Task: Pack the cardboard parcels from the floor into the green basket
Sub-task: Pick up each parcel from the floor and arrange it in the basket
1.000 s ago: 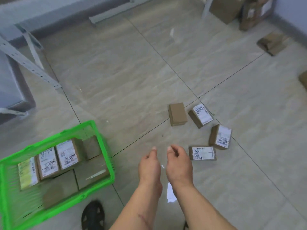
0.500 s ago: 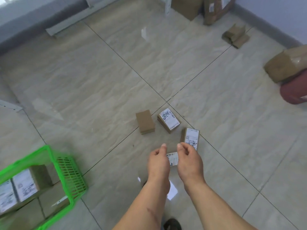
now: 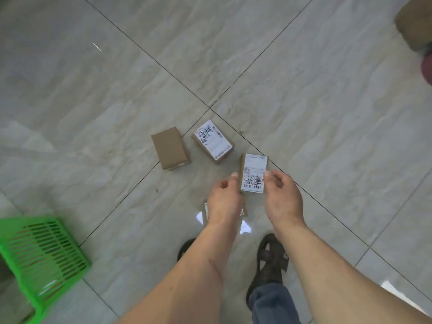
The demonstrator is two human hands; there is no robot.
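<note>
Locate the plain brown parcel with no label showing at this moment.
In the head view the plain brown parcel lies on the tiled floor left of centre, just left of a label-up parcel and beyond the left hand.

I take this for a parcel sorting or storage room: glossy grey floor tiles, small labelled cardboard parcels strewn mid-frame, a green basket at lower left, a larger carton at upper right.
</note>
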